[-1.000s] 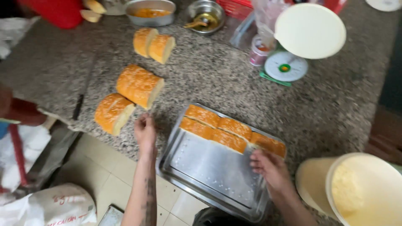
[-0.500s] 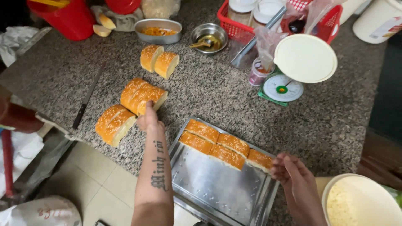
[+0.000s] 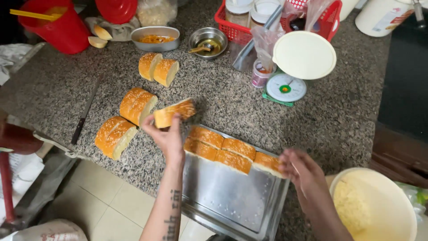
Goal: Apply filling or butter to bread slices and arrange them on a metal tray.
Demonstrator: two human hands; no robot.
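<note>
My left hand (image 3: 167,136) holds a slice of sesame-topped bread (image 3: 176,112) lifted above the granite counter, just left of a steel baking tray (image 3: 227,201). Several golden slices (image 3: 223,149) lie in rows along the tray's far edge. My right hand (image 3: 299,172) hovers with fingers apart at the tray's right end, touching or nearly touching the last slice (image 3: 266,161). Cut loaf pieces rest on the counter: one (image 3: 113,136) at the near left, one (image 3: 137,104) beside my left hand, two more (image 3: 158,69) farther back.
A knife (image 3: 84,114) lies on the counter at left. A kitchen scale (image 3: 287,82) with a white plate, a red basket (image 3: 276,15), metal bowls (image 3: 207,41), a red bucket (image 3: 55,24) stand at the back. A cream tub (image 3: 374,209) of pale grated filling sits at lower right.
My left hand has picked a slice off the cut loaf and raised it toward the tray. My right hand stays near the tray's right end.
</note>
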